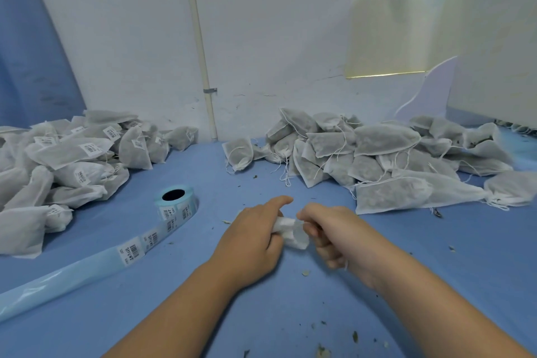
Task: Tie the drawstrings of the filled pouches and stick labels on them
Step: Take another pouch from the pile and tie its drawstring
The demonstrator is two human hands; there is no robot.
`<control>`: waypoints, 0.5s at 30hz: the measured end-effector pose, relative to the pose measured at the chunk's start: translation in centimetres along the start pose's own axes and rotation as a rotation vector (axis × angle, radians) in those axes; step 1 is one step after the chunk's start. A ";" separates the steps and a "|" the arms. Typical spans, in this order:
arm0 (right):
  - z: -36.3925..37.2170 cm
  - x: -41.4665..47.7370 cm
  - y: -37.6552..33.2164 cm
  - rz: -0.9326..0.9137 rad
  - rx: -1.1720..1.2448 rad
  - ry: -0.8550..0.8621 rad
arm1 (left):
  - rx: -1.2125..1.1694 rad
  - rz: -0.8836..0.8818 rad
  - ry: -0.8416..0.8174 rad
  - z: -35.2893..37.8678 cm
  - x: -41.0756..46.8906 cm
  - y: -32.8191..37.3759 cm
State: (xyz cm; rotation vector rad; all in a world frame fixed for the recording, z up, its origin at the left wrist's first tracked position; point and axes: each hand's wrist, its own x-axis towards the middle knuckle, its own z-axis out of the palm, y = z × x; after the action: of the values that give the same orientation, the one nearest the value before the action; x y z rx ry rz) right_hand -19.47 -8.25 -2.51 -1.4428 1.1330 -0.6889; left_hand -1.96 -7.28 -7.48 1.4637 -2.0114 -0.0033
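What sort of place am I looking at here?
Most likely a small hand-packing station: a heap of labelled pouches at the left, a heap of unlabelled pouches at the right, and a roll of barcode labels on the blue table.

White wall [122, 38], vertical pipe [200, 46], blue table cover [290, 314].

Head-worn camera looks forward and down, close over the table [290, 314].
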 end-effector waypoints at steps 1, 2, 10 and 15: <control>0.0 0.1 0.1 -0.010 0.043 0.007 | -0.008 0.003 -0.017 0.0 -0.1 0.1; 0.1 0.1 0.2 -0.027 0.082 0.021 | -0.017 0.006 -0.028 0.0 -0.1 0.2; 0.3 -0.6 -0.5 -0.199 0.483 -0.153 | -0.030 0.019 -0.053 0.1 0.3 -0.3; -0.9 -1.9 -2.2 -0.331 0.772 -0.230 | -0.059 -0.020 0.041 -0.4 0.2 -0.1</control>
State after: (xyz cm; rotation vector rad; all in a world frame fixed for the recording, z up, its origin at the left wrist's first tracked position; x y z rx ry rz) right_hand -20.46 -7.03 0.10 -0.9994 0.3643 -1.0210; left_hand -1.73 -7.40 -7.11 1.4349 -1.9474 -0.0404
